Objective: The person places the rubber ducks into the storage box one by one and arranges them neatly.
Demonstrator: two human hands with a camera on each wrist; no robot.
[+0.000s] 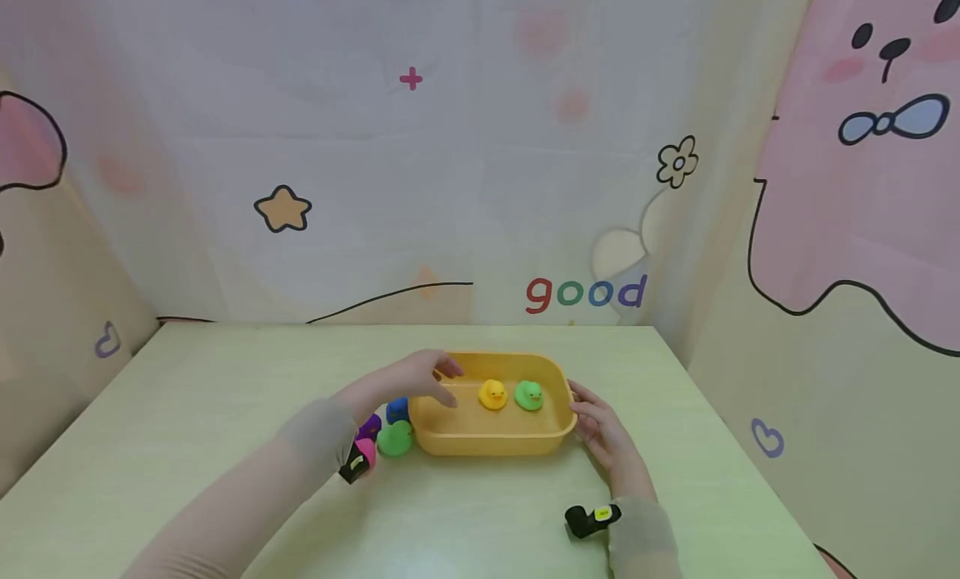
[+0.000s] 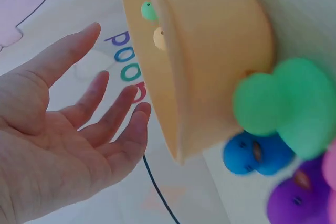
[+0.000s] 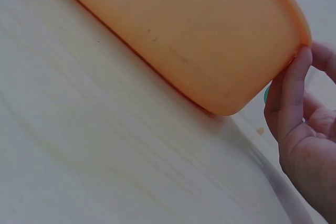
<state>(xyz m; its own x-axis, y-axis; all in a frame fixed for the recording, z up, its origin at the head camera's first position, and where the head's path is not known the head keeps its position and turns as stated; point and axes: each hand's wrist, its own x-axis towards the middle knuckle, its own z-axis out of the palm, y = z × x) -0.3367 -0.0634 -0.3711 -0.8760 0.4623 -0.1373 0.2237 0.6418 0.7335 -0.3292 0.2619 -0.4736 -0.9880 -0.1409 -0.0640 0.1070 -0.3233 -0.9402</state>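
Observation:
A yellow tray holds a yellow duck and a small green duck, standing side by side. Over the tray's left end is my left hand, palm toward the ducks and fingers apart, with nothing in it. In the left wrist view this hand is beside the tray's rim. My right hand holds the tray's right end by its rim; in the right wrist view its fingers are against the tray's outer wall.
Left of the tray, close against it, sit a larger green duck, a blue duck, a purple duck and a pink one, partly hidden by the left wrist's camera. A printed cloth wall stands behind the table.

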